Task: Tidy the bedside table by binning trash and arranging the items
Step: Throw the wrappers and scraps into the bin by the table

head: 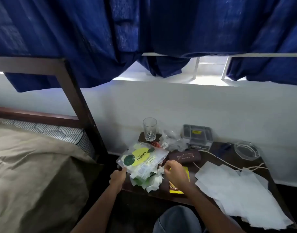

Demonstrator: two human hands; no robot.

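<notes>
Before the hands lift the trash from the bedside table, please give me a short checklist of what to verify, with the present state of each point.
1. Left hand grips the corner of the Premia plastic packet: ok.
2. Right hand holds the crumpled tissue: cannot tell, fingers hide the contact.
3. Drinking glass stands upright, apart from the packet: ok.
4. White cord lies clear of the trash pile: ok.
5. Yellow sachet free to lift: not ok, the right hand covers it.
6. Bin within reach: cannot tell, none in view.
</notes>
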